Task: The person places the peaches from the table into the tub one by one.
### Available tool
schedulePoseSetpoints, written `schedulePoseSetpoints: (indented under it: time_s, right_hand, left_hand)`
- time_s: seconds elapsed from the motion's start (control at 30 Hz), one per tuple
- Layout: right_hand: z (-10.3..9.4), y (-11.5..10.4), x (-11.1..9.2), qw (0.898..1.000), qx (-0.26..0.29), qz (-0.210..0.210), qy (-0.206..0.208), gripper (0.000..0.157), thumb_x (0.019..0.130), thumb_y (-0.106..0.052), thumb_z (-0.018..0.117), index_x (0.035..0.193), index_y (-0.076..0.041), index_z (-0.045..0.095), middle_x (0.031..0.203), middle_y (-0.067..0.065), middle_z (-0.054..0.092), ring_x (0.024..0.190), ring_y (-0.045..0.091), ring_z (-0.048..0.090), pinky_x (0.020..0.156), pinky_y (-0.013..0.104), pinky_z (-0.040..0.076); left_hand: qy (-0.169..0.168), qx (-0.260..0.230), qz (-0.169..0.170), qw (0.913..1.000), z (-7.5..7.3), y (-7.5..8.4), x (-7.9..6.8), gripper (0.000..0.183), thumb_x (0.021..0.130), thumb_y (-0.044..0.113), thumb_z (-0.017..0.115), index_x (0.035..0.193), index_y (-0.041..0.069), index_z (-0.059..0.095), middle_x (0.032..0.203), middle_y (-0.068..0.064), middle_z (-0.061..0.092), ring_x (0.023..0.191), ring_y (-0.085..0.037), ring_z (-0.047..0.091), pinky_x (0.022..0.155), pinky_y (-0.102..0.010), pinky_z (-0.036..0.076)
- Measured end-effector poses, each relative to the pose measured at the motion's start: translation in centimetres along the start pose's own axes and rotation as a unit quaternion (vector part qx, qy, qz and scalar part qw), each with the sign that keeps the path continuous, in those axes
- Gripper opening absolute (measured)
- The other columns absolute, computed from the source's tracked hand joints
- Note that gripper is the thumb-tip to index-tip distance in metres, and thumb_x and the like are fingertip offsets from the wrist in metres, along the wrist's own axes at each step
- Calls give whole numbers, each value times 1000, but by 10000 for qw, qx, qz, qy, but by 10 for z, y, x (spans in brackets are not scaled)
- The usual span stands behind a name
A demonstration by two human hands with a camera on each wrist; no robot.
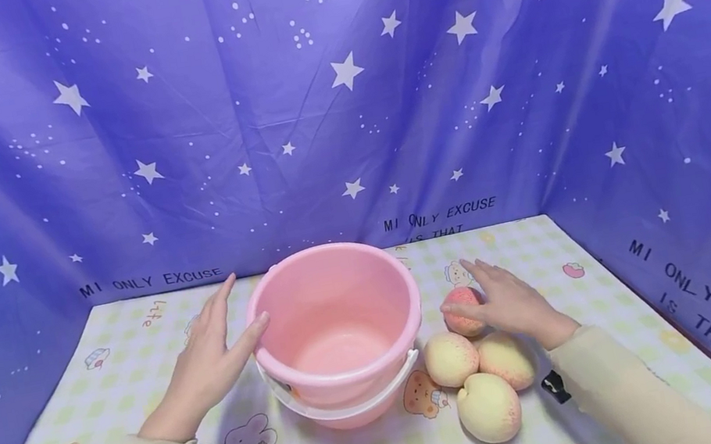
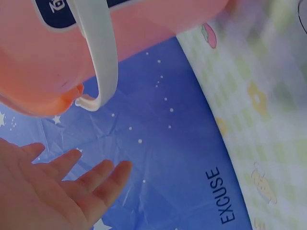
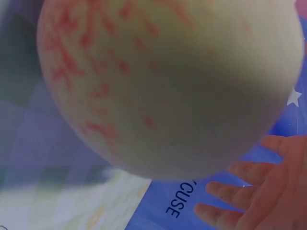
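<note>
A pink bucket (image 1: 347, 378) with a white handle (image 1: 352, 407) stands upright at the middle of the table, its inside bare. To its left, my left hand (image 1: 211, 355) has its fingers extended; the thumb tip is at the rim, and I cannot tell whether it touches. The left wrist view shows the fingers (image 2: 98, 184) straight and spread beside the bucket (image 2: 43, 62). Several peaches lie right of the bucket: a redder peach (image 1: 463, 312) at the back and paler ones, such as the front peach (image 1: 489, 408). My right hand (image 1: 509, 306) hovers by the redder peach, fingers straight, holding nothing.
A checked cloth (image 1: 142, 387) with cartoon prints covers the table. Blue-purple curtains (image 1: 278, 108) with white stars hang behind it and along both sides. In the right wrist view, a pale peach (image 3: 177, 96) fills most of the picture.
</note>
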State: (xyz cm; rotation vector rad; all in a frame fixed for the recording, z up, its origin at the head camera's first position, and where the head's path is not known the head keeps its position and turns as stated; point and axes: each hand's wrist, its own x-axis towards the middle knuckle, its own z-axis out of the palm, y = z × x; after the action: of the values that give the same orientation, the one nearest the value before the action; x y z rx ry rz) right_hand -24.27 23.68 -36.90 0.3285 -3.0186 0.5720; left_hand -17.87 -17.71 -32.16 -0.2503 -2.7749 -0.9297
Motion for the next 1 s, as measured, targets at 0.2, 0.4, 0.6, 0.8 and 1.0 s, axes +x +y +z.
schedulePoseSetpoints:
  time_s: [0.2, 0.4, 0.6, 0.8, 1.0]
  right_hand:
    - [6, 0, 1, 9996, 213, 151, -103, 104, 71, -77, 52, 148, -14, 23, 148, 20, 29, 132, 45, 28, 97, 68, 28]
    - [12, 2, 2, 9986, 497, 152, -114, 102, 72, -74, 55, 148, -15, 22, 146, 19, 31, 130, 44, 31, 98, 65, 29]
    - [17, 4, 3, 9973, 709, 101, -130, 100, 73, -71, 57, 147, -13, 24, 145, 19, 34, 131, 42, 32, 101, 62, 30]
    - [21, 4, 4, 9967, 781, 126, -190, 100, 73, -69, 59, 147, -10, 25, 144, 20, 35, 131, 42, 32, 102, 60, 30]
    - [25, 6, 3, 9966, 774, 146, -231, 101, 75, -65, 61, 146, -4, 25, 143, 23, 35, 130, 41, 33, 103, 57, 30]
  left_hand:
    - [-56, -449, -9, 9990, 5, 4, 0, 77, 91, 56, 44, 150, 26, 5, 154, -13, 15, 136, -39, 23, 97, -68, 28]
    - [43, -974, 232, 9950, 11, 2, 3, 75, 92, 49, 49, 150, 22, 10, 153, -9, 19, 132, -36, 30, 96, -54, 41]
    - [4, -1271, 245, 9916, 15, 1, 2, 75, 91, 47, 51, 150, 22, 11, 153, -10, 19, 132, -37, 31, 95, -53, 43]
    - [13, -1405, 232, 9898, 16, 2, 1, 75, 90, 47, 54, 149, 25, 13, 153, -8, 20, 132, -36, 31, 95, -53, 42]
    - [-78, -1520, 159, 9882, 17, 3, 1, 74, 89, 48, 54, 149, 26, 15, 152, -7, 20, 134, -35, 29, 95, -53, 43]
